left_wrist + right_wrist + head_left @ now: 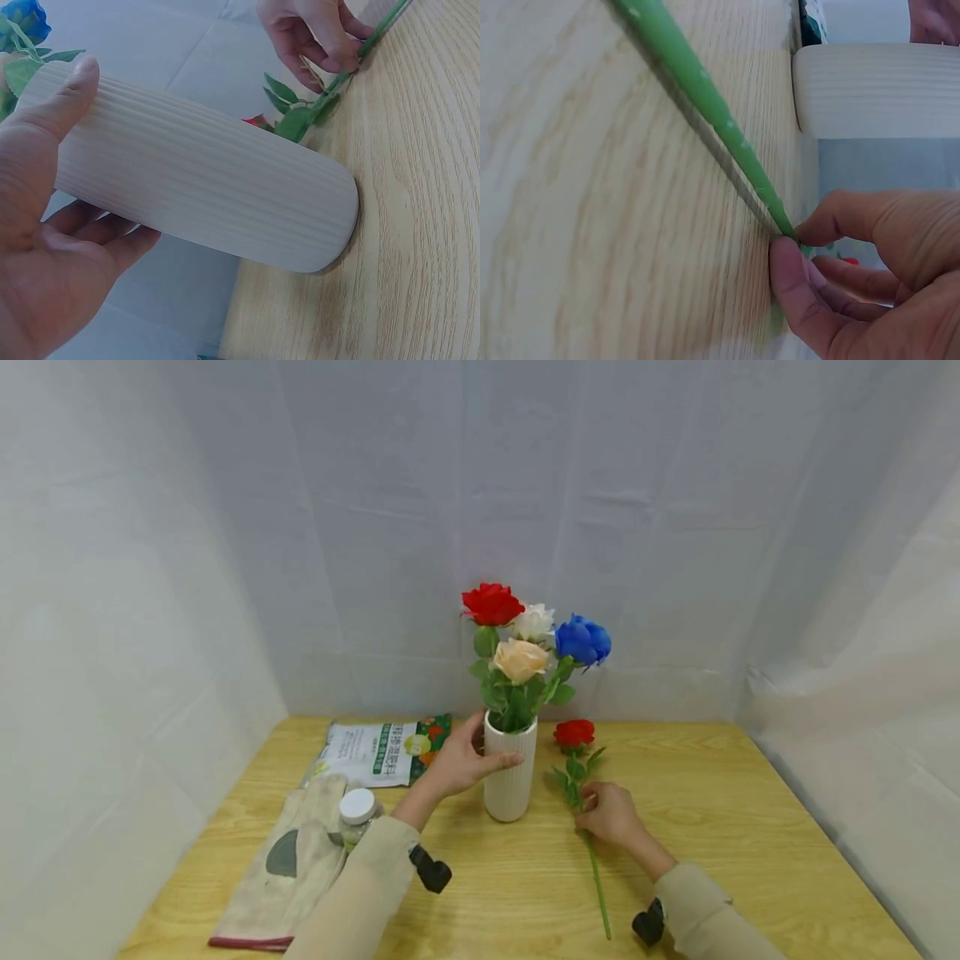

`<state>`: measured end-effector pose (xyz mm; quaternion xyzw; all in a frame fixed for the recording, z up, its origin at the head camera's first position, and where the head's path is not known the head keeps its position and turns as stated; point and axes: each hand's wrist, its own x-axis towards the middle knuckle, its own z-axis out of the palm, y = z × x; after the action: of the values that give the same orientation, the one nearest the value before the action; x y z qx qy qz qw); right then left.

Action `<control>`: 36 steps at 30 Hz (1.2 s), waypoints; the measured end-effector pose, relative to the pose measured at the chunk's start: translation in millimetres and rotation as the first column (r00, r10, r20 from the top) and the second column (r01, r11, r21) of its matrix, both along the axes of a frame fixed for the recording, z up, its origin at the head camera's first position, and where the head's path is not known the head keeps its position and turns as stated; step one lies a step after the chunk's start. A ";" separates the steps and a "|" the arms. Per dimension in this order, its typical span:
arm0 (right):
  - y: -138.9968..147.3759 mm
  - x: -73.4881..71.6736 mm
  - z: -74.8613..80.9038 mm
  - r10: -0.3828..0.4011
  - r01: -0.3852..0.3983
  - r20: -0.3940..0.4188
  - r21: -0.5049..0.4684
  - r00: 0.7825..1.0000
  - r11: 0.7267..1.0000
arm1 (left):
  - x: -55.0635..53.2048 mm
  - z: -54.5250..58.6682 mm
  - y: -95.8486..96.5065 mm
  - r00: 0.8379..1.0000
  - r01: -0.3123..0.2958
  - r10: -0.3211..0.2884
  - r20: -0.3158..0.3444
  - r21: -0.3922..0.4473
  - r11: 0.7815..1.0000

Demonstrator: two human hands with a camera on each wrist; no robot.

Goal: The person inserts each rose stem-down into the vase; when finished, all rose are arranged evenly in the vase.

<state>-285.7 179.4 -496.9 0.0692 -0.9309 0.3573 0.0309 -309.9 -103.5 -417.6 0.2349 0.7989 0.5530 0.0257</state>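
Note:
A white ribbed vase (pixel 510 781) stands upright on the table, holding a red rose (pixel 492 604), a white rose (pixel 534 622), a peach rose (pixel 519 661) and a blue rose (pixel 582 640). My left hand (pixel 463 758) grips the vase near its rim, thumb across the front and fingers behind. To the right, another red rose (pixel 575 733) lies along the tabletop, its bloom toward the back. My right hand (pixel 611 814) pinches its green stem (pixel 712 105) between thumb and fingertips, just below the leaves, close over the wood.
On the left lie a printed packet (pixel 382 752) and a pair of pale work gloves (pixel 288 868). A jar with a white lid (pixel 358 807) stands beside my left forearm. Pale sheeting (pixel 375 527) hangs behind the wooden table (pixel 697 810) and along both sides.

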 end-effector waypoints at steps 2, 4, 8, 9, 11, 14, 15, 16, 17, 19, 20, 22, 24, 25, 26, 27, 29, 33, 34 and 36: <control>-0.7 0.1 0.5 -0.006 0.006 0.017 -0.022 1.000 1.000 | 0.3 0.0 0.2 1.000 -0.003 0.003 0.001 -0.003 1.000; -0.9 0.3 1.4 -0.010 0.012 0.036 -0.053 0.999 0.999 | 0.4 0.1 0.3 1.000 -0.007 0.007 0.002 -0.006 1.000; 1.5 0.0 2.1 -0.025 0.033 0.078 -0.109 0.997 0.994 | 1.1 0.3 0.3 1.000 -0.015 0.015 0.008 -0.005 1.000; 2.3 0.1 2.7 -0.031 0.042 0.095 -0.120 0.995 0.992 | 1.2 0.2 0.3 1.000 -0.017 0.017 0.011 -0.006 1.000; 4.2 0.1 3.0 -0.035 0.049 0.113 -0.127 0.993 0.991 | 1.4 -0.3 0.2 1.000 -0.016 0.016 0.015 -0.005 1.000; 6.7 1.1 5.7 -0.029 0.047 0.134 -0.138 0.991 0.989 | 1.3 -1.2 0.0 1.000 -0.018 0.018 0.019 -0.004 1.000; 7.5 1.5 7.1 -0.026 0.046 0.141 -0.142 0.990 0.989 | 1.2 -1.4 -0.1 1.000 -0.017 0.017 0.019 -0.002 1.000; 8.2 1.5 8.5 -0.022 0.042 0.139 -0.148 0.990 0.988 | 1.0 -1.6 0.0 1.000 -0.017 0.017 0.018 0.001 1.000; 8.9 1.6 10.3 -0.020 0.042 0.140 -0.158 0.990 0.987 | 0.8 -1.6 0.0 1.000 -0.017 0.017 0.016 0.002 1.000; 10.1 2.0 14.7 -0.018 0.047 0.147 -0.194 0.989 0.980 | 0.5 -1.5 0.2 1.000 -0.015 0.015 0.014 0.004 1.000; 10.7 1.9 17.2 -0.015 0.050 0.156 -0.225 0.988 0.973 | 0.4 -1.4 0.3 1.000 -0.013 0.013 0.013 0.006 1.000; 11.9 1.6 23.0 -0.003 0.055 0.170 -0.299 0.986 0.953 | 0.2 -1.3 0.4 1.000 -0.011 0.010 0.010 0.005 1.000; 13.4 1.1 30.4 0.020 0.052 0.188 -0.372 0.982 0.927 | 0.2 -1.4 0.3 1.000 -0.008 0.007 0.009 0.006 1.000; 14.2 0.9 34.2 0.032 0.048 0.190 -0.401 0.981 0.915 | 0.2 -1.3 0.4 1.000 -0.006 0.005 0.008 0.008 1.000; 15.2 0.1 38.0 0.041 0.045 0.191 -0.422 0.981 0.905 | -0.2 -1.7 0.4 1.000 -0.004 0.004 0.006 0.009 1.000; 16.2 -0.4 41.9 0.050 0.040 0.192 -0.439 0.980 0.898 | -0.3 -1.6 0.4 1.000 -0.002 0.002 0.004 0.009 1.000; 18.4 -1.3 49.5 0.063 0.033 0.187 -0.470 0.980 0.882 | -0.1 -1.3 0.5 1.000 0.000 0.000 0.002 0.010 1.000; 22.2 -2.0 62.5 0.084 0.022 0.179 -0.523 0.980 0.852 | 0.3 -0.7 0.8 1.000 0.000 0.000 0.000 0.009 1.000; 23.0 -2.2 65.2 0.087 0.020 0.174 -0.533 0.981 0.846 | 0.2 -0.9 0.8 1.000 -0.001 0.001 0.000 0.010 1.000; 25.0 -2.2 70.5 0.089 0.011 0.157 -0.546 0.984 0.838 | -0.2 -1.8 0.7 1.000 0.000 0.000 0.000 0.011 1.000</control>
<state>-287.8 204.4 -426.4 0.0450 -0.7885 0.6121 -0.0403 -310.1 -102.8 -419.4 0.2352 0.7959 0.5573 0.0245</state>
